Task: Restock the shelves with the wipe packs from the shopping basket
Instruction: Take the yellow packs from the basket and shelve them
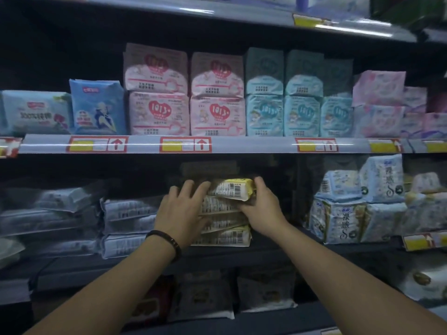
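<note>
A stack of yellow-and-white wipe packs [223,234] lies flat on the middle shelf [271,247]. The top wipe pack [233,189] is tilted, barcode side toward me. My right hand [262,209] grips its right end, thumb under it and fingers over the top. My left hand [183,211], a dark bracelet on its wrist, lies flat with spread fingers against the left side of the stack and the top pack. The shopping basket is not in view.
Grey-white packs [128,223] are stacked left of the yellow stack. Blue floral packs [338,213] stand to its right. The upper shelf [242,145] holds pink packs [158,93] and teal packs [264,93]. Dark packs [203,296] fill the shelf below.
</note>
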`<state>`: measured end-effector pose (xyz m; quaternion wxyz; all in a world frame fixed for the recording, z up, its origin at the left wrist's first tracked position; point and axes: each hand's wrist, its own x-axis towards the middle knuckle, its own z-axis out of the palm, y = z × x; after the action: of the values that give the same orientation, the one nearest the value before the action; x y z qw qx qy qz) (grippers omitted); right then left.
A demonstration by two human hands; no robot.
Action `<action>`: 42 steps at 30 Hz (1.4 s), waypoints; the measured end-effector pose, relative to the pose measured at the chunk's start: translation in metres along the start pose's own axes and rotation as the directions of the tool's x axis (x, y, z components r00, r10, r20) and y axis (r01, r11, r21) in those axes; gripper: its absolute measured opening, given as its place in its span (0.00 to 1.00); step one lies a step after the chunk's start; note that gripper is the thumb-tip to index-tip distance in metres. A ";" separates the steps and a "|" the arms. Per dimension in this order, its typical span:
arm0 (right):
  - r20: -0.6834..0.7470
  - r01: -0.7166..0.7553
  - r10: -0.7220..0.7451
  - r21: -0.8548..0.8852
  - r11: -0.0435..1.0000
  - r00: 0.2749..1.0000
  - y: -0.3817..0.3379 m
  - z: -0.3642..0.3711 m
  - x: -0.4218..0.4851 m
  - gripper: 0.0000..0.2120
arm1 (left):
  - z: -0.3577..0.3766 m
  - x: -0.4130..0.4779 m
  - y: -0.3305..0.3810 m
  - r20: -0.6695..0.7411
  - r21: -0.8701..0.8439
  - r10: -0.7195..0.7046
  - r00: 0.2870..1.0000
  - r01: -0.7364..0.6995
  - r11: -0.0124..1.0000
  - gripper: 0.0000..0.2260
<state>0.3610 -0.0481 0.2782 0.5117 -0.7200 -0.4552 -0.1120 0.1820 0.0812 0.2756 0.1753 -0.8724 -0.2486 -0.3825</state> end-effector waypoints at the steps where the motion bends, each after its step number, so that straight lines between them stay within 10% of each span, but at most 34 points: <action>1: 0.017 -0.008 0.008 0.008 1.000 1.000 -0.002 -0.001 0.001 0.24 | -0.001 0.001 0.001 0.003 -0.003 -0.008 1.000 0.008 1.000 0.39; 10: 0.062 -0.144 0.149 -0.072 0.987 0.987 -0.019 -0.029 -0.057 0.51 | -0.032 -0.041 0.008 -0.066 -0.056 0.021 0.998 -0.025 0.998 0.40; 20: 0.001 -0.247 0.257 0.274 0.929 0.967 -0.022 -0.006 -0.120 0.55 | -0.016 -0.112 0.030 0.147 0.033 0.162 0.976 -0.168 0.985 0.43; 27: -0.019 -0.176 0.192 0.311 0.934 0.981 -0.047 -0.002 -0.076 0.32 | -0.003 -0.074 0.037 0.306 0.213 0.112 0.946 -0.182 0.960 0.45; 39: 0.124 -0.262 0.234 0.308 0.915 0.964 -0.031 -0.004 -0.062 0.37 | 0.010 -0.051 0.029 0.377 0.198 0.038 0.925 -0.121 0.973 0.43; 42: 0.126 -0.220 0.194 0.249 0.943 0.973 -0.042 -0.014 -0.075 0.26 | 0.003 -0.054 0.029 0.387 0.164 0.061 0.920 -0.134 0.977 0.44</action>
<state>0.2909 -0.0976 0.2644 0.5876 -0.6948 -0.4127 0.0394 0.1686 0.0424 0.2293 0.2238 -0.9209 -0.2689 -0.1719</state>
